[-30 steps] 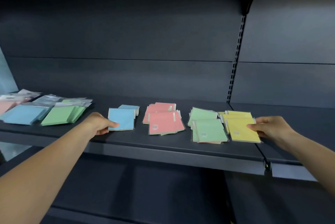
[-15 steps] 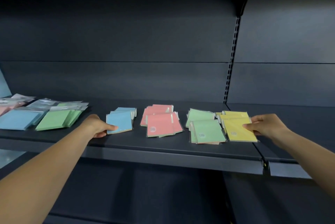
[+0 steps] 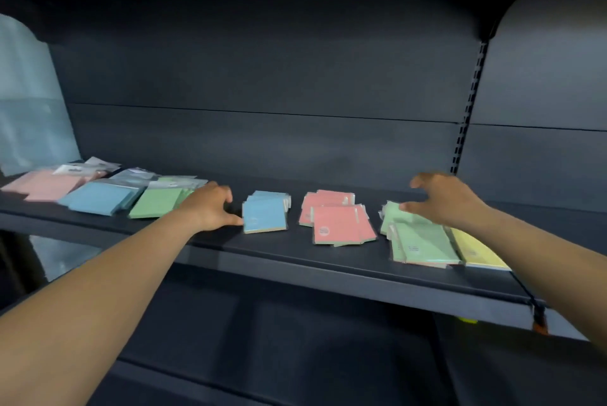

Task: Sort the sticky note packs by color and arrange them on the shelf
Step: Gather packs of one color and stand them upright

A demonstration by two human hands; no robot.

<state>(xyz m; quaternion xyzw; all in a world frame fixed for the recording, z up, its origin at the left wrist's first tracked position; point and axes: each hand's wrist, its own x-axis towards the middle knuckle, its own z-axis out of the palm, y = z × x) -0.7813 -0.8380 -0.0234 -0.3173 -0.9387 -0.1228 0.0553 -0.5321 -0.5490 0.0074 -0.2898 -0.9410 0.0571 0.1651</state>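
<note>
— What stands behind it all?
— A dark grey metal back panel (image 3: 262,77), split by one level seam.
— And at the right?
— A slotted black metal upright (image 3: 468,110) between two bays.
— Below?
— A dark lower shelf board (image 3: 262,340), in shadow.
— Any light?
— A pale bluish translucent sheet (image 3: 29,103) at far left; the rest is dim.

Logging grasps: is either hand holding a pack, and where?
Neither. Left hand touches the blue pack's left edge; right hand hovers open over green packs.
</note>
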